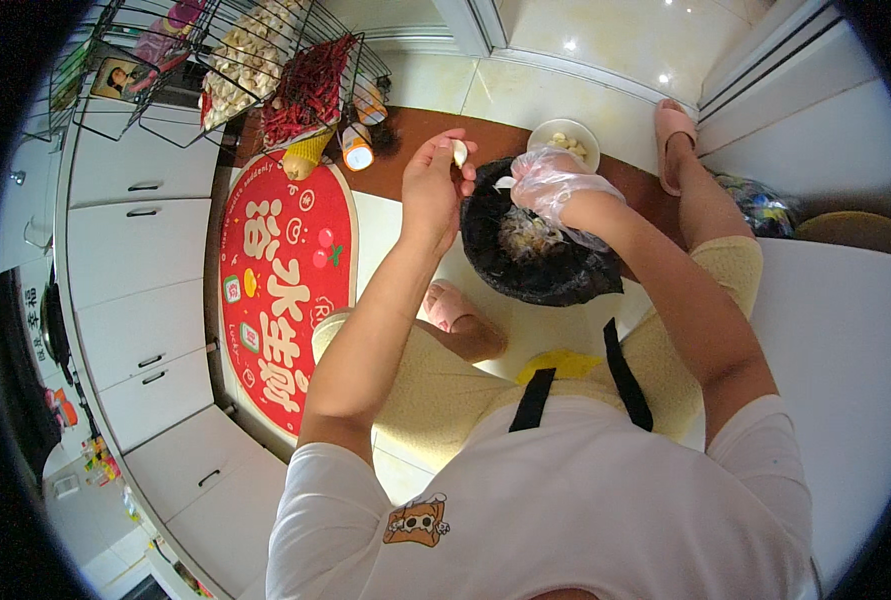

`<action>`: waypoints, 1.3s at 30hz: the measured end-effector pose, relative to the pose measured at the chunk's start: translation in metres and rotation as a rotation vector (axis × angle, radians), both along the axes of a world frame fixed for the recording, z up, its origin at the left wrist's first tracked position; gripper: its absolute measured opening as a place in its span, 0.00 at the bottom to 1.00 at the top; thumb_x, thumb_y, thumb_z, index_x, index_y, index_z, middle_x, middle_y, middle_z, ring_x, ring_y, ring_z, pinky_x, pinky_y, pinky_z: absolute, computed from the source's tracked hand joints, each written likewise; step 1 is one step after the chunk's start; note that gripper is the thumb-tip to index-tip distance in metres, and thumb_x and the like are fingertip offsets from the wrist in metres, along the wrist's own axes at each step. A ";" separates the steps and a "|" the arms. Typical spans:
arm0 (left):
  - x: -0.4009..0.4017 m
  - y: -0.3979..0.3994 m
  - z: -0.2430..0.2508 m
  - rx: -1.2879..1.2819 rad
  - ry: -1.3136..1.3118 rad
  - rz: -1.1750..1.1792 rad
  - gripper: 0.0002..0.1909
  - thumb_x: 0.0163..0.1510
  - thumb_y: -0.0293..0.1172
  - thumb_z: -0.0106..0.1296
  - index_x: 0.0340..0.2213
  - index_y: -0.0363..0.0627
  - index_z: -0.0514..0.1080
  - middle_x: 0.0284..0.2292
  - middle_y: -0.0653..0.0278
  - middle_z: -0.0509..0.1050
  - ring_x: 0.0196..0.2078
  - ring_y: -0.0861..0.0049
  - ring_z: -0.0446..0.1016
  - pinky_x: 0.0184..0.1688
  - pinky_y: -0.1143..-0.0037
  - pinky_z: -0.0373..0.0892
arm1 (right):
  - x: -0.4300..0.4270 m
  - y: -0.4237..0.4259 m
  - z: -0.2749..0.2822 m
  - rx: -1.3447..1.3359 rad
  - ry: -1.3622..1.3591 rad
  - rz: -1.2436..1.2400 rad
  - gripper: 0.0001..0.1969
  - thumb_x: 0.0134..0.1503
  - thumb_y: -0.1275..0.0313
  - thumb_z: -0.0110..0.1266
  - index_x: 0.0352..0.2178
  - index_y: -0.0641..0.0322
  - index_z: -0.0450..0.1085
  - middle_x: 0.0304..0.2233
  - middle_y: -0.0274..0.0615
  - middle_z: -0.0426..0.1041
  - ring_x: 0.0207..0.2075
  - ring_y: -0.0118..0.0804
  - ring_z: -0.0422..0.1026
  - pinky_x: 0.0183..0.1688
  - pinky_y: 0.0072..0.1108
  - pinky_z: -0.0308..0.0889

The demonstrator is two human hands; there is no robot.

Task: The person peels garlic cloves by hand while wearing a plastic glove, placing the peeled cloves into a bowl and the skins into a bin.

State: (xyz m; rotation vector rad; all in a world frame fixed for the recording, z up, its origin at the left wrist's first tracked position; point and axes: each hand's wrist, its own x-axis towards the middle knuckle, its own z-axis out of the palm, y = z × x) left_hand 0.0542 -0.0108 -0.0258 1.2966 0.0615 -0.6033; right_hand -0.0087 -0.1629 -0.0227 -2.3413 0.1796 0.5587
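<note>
My left hand (434, 191), bare, pinches a whitish garlic clove (459, 154) between thumb and fingers, left of the bin's rim. A loose clear plastic glove covers my right hand (554, 184), which reaches over the bin's far side. At its fingertips sits a small white piece of garlic (504, 182); whether it is clove or skin I cannot tell. Under the hands stands a round bin lined with a black plastic bag (490, 262), with pale garlic skins (528, 238) inside. Just beyond my gloved hand, a white bowl (540, 133) contains several peeled cloves (570, 142).
A black wire rack (152, 112) at the upper left carries garlic and dried red chillies (314, 86). Below it are an orange-and-white container (357, 148) and a red floor mat (288, 292). White cabinets (141, 262) line the left; a white panel (835, 360) stands at right.
</note>
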 end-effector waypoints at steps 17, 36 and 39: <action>-0.011 0.003 0.008 0.054 0.107 -0.225 0.14 0.57 0.29 0.37 0.43 0.38 0.64 0.38 0.60 0.71 0.31 0.81 0.71 0.32 0.83 0.69 | -0.014 -0.028 -0.076 -0.262 0.017 0.091 0.08 0.49 0.75 0.44 0.31 0.62 0.68 0.35 0.44 0.71 0.38 0.40 0.71 0.39 0.26 0.66; -0.018 0.004 0.005 0.130 -0.028 -0.175 0.13 0.54 0.29 0.40 0.42 0.43 0.66 0.43 0.65 0.69 0.43 0.81 0.67 0.43 0.81 0.61 | -0.012 0.023 0.020 0.935 0.030 -0.419 0.23 0.52 0.50 0.47 0.33 0.63 0.64 0.14 0.33 0.63 0.14 0.24 0.61 0.17 0.17 0.56; -0.016 0.006 0.001 0.166 -0.061 -0.214 0.14 0.54 0.27 0.38 0.41 0.41 0.66 0.41 0.65 0.69 0.40 0.81 0.68 0.41 0.82 0.64 | -0.004 0.030 -0.011 0.961 -0.093 -0.445 0.19 0.52 0.59 0.49 0.31 0.69 0.67 0.22 0.43 0.70 0.21 0.33 0.67 0.26 0.24 0.63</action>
